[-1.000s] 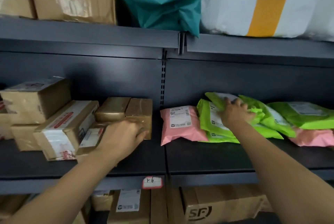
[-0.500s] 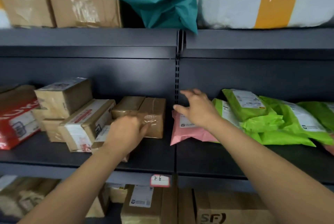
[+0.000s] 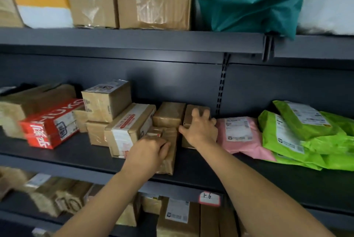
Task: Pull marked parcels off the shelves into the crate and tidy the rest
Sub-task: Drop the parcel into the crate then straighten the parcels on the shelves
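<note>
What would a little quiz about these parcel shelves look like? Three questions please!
1. True or false: the teal bag lies on the top shelf.
2. What lies right of the pink mailer? A red box, B green mailers, C white sack.
3. Fill in: the right hand grips a ___ box.

Key: 1 true; 2 B; 3 brown.

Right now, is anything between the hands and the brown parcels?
No. The left hand grips the taped parcel at the front of the shelf, and the right hand holds the small box behind it. The crate isn't in view.
</note>
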Action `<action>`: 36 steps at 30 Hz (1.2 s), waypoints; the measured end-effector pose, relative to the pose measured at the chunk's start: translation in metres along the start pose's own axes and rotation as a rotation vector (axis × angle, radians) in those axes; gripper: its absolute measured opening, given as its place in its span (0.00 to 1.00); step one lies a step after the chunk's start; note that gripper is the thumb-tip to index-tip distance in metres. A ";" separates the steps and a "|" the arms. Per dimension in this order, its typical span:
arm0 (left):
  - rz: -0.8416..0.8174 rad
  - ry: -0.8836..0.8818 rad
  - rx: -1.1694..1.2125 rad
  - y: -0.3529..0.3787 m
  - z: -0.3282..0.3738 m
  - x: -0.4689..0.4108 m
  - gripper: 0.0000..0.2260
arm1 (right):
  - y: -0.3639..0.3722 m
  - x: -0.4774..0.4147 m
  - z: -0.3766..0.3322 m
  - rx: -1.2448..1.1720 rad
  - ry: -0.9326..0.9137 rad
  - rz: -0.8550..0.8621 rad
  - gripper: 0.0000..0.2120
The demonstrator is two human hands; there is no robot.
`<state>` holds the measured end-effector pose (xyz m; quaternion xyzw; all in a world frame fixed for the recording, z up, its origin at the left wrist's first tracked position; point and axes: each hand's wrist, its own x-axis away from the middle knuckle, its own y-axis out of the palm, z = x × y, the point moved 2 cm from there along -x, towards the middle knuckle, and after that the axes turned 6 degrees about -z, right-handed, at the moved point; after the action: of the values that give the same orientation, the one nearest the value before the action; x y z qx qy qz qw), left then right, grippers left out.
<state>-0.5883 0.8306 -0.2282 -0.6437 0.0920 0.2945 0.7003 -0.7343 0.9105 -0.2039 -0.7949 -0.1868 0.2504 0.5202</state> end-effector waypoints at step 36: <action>-0.243 -0.466 0.804 0.002 0.063 -0.052 0.14 | -0.040 0.038 0.049 -0.844 -0.011 -0.255 0.27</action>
<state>-0.6471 0.8752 -0.1941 -0.2447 -0.0365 0.2880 0.9251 -0.7344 0.9832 -0.1916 -0.9069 -0.3721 0.0904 0.1757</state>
